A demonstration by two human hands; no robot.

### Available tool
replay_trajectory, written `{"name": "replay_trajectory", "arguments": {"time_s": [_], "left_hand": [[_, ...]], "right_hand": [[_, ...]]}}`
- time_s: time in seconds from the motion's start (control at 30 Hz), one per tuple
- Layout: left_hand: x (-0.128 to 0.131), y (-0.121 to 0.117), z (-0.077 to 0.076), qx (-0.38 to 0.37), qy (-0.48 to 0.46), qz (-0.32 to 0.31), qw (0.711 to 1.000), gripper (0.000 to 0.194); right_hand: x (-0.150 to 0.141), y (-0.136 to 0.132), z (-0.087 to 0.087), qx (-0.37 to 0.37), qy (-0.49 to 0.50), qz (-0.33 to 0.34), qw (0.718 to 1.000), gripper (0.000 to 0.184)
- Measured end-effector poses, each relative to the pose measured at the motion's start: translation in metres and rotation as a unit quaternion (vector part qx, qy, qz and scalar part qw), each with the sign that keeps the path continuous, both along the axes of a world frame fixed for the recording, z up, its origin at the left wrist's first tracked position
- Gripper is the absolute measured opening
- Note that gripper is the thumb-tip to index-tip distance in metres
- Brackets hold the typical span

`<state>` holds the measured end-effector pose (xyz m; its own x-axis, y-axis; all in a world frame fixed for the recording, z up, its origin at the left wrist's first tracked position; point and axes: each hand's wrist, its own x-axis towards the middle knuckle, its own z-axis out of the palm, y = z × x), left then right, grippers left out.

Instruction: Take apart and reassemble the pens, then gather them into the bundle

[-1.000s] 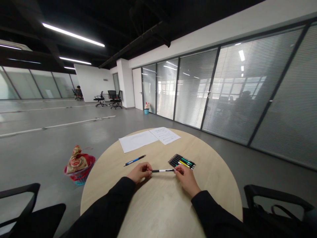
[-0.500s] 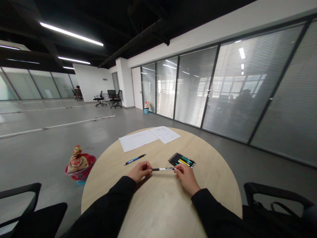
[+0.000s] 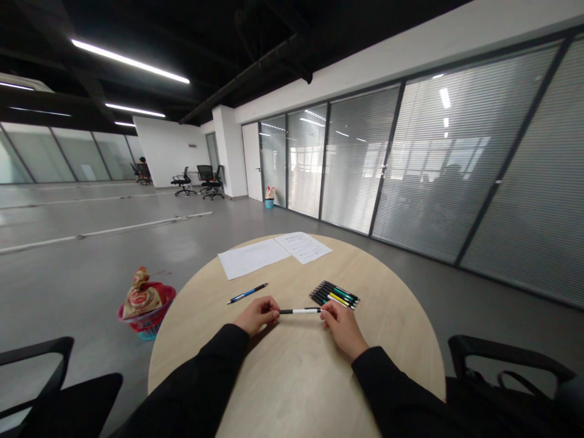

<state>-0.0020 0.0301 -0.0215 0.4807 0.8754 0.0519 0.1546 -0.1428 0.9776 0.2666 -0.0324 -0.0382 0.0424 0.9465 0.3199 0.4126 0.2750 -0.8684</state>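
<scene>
The slim black-and-white pen [image 3: 298, 311] lies level across the lower centre of the frame, spanning the gap between the two hands over the round light-wood table [image 3: 387, 340]. Whether it touches the tabletop cannot be determined from this view. The left hand [image 3: 258, 315] is almost closed, with its fingertips pinched around the pen's left end. The right hand [image 3: 343, 322] is similarly closed around the right end, with its fingers partly curled. Both ends are hidden by the fingers, so their tip and cap details cannot be inspected. The pen is judged to be light and stiff, with a smooth, narrow barrel that may slip or roll if held loosely. A secure hold is a fingertip pinch on the barrel, and the exposed middle section offers a clear gripping area. A blue pen [image 3: 247, 293] lies at an angle just beyond the left hand. Just beyond the right hand, a group of pens [image 3: 334, 295] with black, green and yellow barrels lies side by side. Two white paper sheets [image 3: 252, 257] occupy the far edge of the table, slightly overlapping or abutting. Beyond the table, toward the left of the frame, a red basket [image 3: 159, 304] stands on the grey floor [image 3: 182, 255].
</scene>
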Motion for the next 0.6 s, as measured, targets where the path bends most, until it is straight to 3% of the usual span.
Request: {"name": "replay_trajectory", "arguments": {"time_s": [0.6], "left_hand": [[-0.0004, -0.0002, 0.0002, -0.003, -0.004, -0.01, 1.0, 0.038]], "right_hand": [[0.0, -0.0028, 0.003, 0.003, -0.008, 0.025, 1.0, 0.026]]}}
